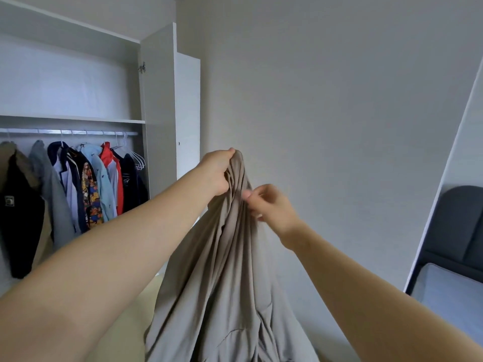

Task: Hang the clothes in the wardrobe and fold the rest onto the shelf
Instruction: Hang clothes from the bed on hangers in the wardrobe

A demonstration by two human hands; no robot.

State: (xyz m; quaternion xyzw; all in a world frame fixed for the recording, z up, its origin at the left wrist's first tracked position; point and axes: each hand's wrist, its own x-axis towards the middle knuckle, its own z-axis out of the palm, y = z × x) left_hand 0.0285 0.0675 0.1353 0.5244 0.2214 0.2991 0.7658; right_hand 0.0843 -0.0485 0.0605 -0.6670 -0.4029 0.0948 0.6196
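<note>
Left hand fisted round the bunched top of the beige garment, held up to the right of the wardrobe, well apart from it. Right hand pinched the folds; blurred, so probably a light hold. Cloth hung roped and twisted. Risk: with the collar unfound, it would sit crooked on the wardrobe's spare hangers, or slip free.

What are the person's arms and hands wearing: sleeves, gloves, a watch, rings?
Nothing visible. Left hand and right hand are ungloved, no rings showing. The left forearm and right forearm are bare to the frame edge: no sleeves, watch or bracelet.
</note>
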